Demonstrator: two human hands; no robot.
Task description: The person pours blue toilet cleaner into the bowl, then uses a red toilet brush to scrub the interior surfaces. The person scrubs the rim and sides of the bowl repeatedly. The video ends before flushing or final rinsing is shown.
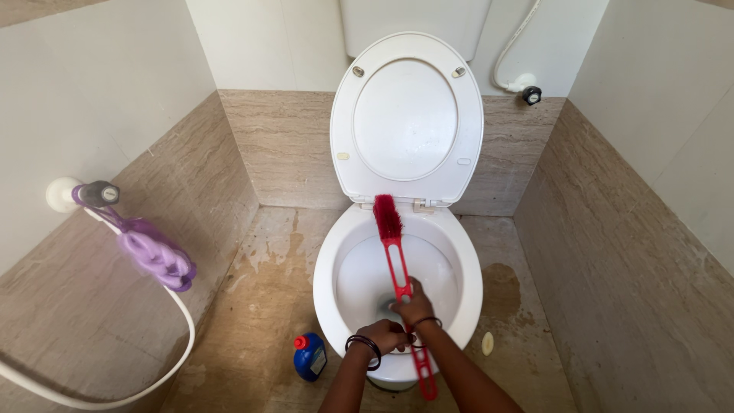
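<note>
A red long-handled toilet brush (394,252) reaches across the white toilet bowl (329,260), its bristle head at the bowl's back rim under the raised lid (406,118). My right hand (414,304) grips the middle of the handle. My left hand (387,334) closes around the handle just below it, near the bowl's front rim. Both wrists wear dark bangles. The handle's lower end sticks out past the front rim between my forearms.
A blue bottle with a red cap (310,356) stands on the stained beige floor, left of the bowl. A purple spray head and white hose (153,256) hang on the left wall. A tap with hose (530,93) sits at the back right. Walls close in on both sides.
</note>
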